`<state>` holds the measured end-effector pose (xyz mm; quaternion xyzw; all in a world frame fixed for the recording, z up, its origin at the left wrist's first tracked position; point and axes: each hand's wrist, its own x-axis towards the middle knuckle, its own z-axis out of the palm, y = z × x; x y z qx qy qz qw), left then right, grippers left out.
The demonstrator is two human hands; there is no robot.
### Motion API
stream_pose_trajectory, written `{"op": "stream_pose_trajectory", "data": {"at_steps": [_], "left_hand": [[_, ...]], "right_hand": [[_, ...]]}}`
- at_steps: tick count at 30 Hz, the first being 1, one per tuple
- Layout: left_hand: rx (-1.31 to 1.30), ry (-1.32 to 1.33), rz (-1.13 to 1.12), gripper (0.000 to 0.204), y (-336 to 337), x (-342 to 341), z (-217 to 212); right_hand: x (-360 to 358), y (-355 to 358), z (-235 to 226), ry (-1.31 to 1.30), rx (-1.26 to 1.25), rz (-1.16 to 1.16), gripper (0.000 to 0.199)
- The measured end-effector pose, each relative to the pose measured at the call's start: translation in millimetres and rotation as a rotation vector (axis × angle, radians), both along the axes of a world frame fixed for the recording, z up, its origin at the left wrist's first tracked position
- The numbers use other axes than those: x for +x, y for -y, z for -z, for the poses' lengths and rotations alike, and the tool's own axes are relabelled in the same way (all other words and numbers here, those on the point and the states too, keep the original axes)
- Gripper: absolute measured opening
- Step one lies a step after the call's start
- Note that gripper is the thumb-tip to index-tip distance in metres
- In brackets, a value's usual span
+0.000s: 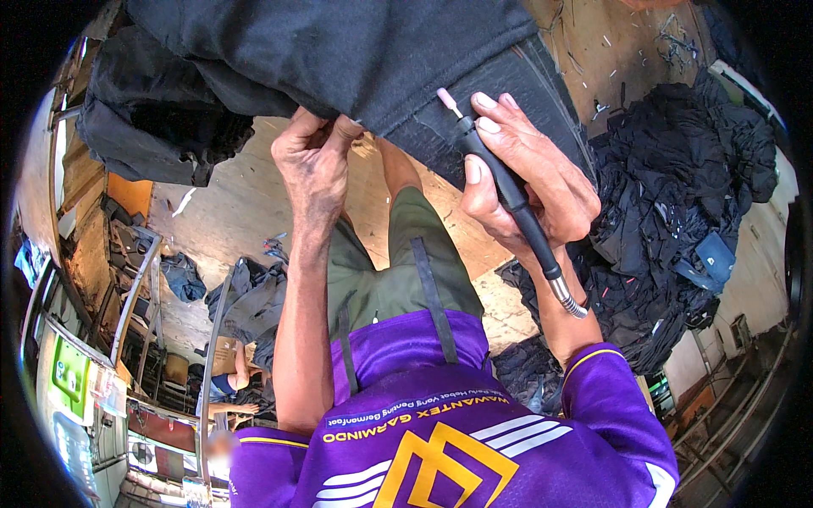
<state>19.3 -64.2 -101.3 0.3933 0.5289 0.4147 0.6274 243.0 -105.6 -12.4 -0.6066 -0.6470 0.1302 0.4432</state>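
Dark denim-like cloth point(356, 51), apparently a garment, lies draped over a flat black board point(525, 102) in front of me. My left hand point(312, 161) pinches the cloth's near edge between thumb and fingers. In my right hand point(542, 182) is a slim black rotary grinding tool point(508, 182), with a metal spring sleeve at its rear end. Its small pink grinding tip point(449, 102) points up and left, over the board beside the cloth's hem. Whether the tip touches the cloth I cannot tell.
A large heap of black garments point(677, 195) fills the floor at right, with a blue piece point(710, 261) on it. More dark clothes point(250, 296) lie at left, near metal rails point(135, 296). Another person's arm point(241, 368) shows at lower left. Scraps litter the wooden floor point(593, 51).
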Motion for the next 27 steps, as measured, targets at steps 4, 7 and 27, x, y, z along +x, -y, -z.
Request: {"op": "stream_pose_trajectory", "data": {"at_steps": [4, 7, 27], "left_hand": [[0.015, 0.03, 0.005, 0.022, 0.0, 0.5, 3.3], [0.016, 0.047, -0.008, 0.022, 0.1, 1.0, 6.2], [0.024, 0.082, 0.048, 0.023, -0.2, -4.3, 15.4]], "right_hand": [[1.1, -1.2, 2.2, -0.004, 0.022, 0.01, 0.026], [1.4, -1.9, 2.6, 0.009, 0.038, 0.022, 0.026], [2.3, -0.9, -0.2, -0.042, -0.014, 0.144, 0.025]]}}
